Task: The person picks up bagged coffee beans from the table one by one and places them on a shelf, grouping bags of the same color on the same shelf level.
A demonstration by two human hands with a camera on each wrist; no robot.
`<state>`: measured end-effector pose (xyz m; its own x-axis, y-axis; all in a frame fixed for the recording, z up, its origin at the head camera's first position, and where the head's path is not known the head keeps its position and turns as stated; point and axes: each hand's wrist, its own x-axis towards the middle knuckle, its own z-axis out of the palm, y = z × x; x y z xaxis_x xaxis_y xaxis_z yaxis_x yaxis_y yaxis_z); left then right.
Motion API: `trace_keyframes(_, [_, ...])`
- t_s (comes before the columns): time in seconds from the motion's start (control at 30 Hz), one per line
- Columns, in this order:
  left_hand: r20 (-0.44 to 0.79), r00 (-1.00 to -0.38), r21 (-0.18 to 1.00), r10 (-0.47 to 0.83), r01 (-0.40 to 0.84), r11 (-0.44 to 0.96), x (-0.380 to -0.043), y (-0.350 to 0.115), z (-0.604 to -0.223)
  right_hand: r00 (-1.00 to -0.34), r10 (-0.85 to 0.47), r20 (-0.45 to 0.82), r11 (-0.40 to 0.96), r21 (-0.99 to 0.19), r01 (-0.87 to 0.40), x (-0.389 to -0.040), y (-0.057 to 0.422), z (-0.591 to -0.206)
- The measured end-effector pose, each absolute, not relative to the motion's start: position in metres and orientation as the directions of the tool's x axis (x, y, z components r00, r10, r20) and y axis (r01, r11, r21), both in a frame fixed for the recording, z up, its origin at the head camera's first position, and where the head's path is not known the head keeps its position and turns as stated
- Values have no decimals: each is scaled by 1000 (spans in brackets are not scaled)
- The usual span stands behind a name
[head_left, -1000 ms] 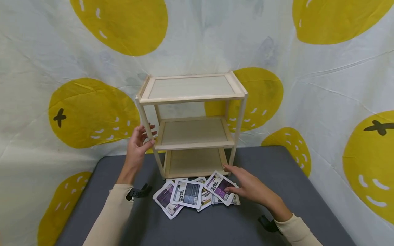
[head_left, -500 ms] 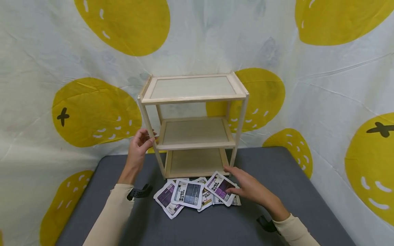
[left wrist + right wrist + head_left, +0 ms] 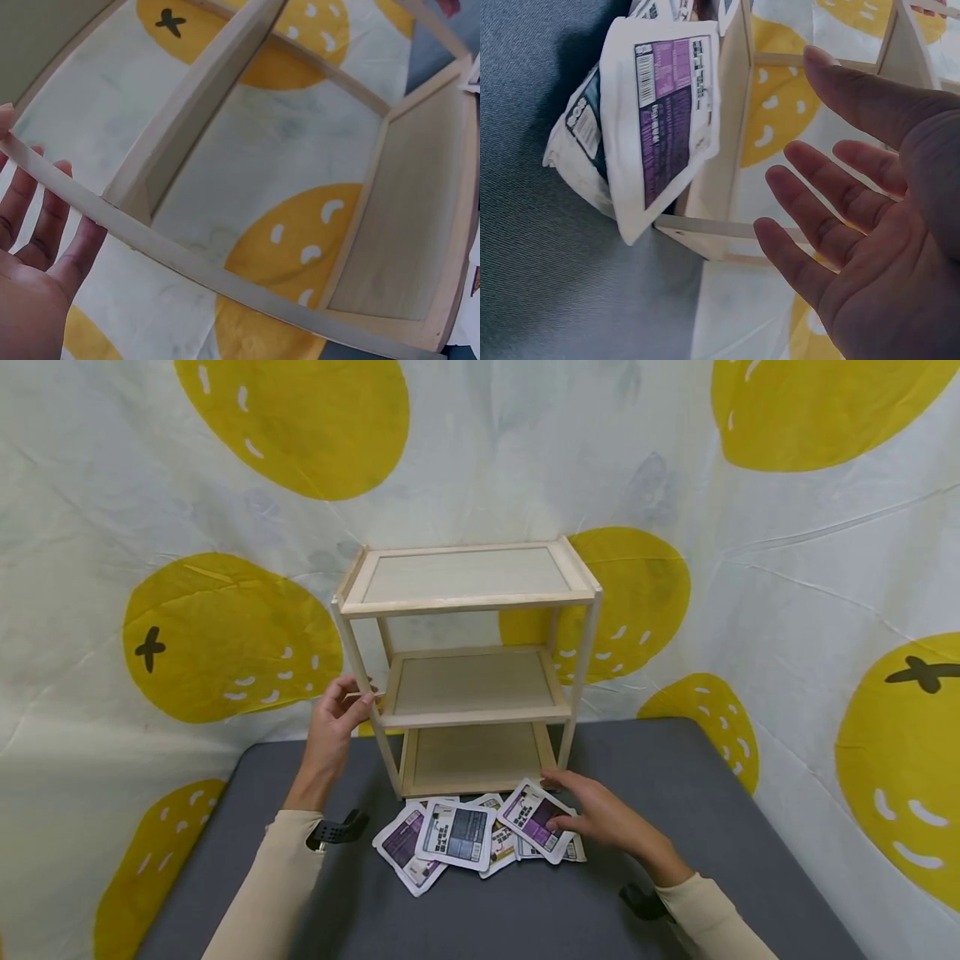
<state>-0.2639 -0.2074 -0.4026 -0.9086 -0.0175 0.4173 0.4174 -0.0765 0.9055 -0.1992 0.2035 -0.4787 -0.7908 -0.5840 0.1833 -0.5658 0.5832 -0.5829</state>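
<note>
A three-tier wooden shelf (image 3: 472, 718) stands at the back of the grey surface. My left hand (image 3: 333, 722) is at its front left post (image 3: 169, 251), the thumb on the near side and the fingers curled behind it. Several flat packets with white rims lie in an overlapping pile before the bottom tier. A purple-labelled packet (image 3: 536, 820) lies tilted on the right of the pile. Over it hovers my right hand (image 3: 600, 810), holding nothing. In the right wrist view its fingers (image 3: 810, 214) are spread, apart from the purple packet (image 3: 667, 112).
Also in the pile are a dark-labelled packet (image 3: 456, 833) and, at the left, another purple packet (image 3: 408, 847). A white cloth with yellow fruit shapes (image 3: 232, 639) hangs right behind the shelf and along the sides. The grey padded surface (image 3: 480, 918) extends in front.
The left hand's fingers have drawn in closer around the post and slid slightly lower. My right hand has barely shifted. Shelf and packets stay put; the head view sways slightly.
</note>
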Motion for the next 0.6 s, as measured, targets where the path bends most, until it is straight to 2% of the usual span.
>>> trace_keyframes(0.33, [416, -909, 908, 2, 416, -45, -266, -209, -403, -826, -557, 84, 579, -674, -458, -212, 207, -501])
trace_keyframes(0.6, [421, -907, 907, 10, 420, -41, -266, -210, -404, -841, -532, 94, 633, -616, -469, -217, 207, -525])
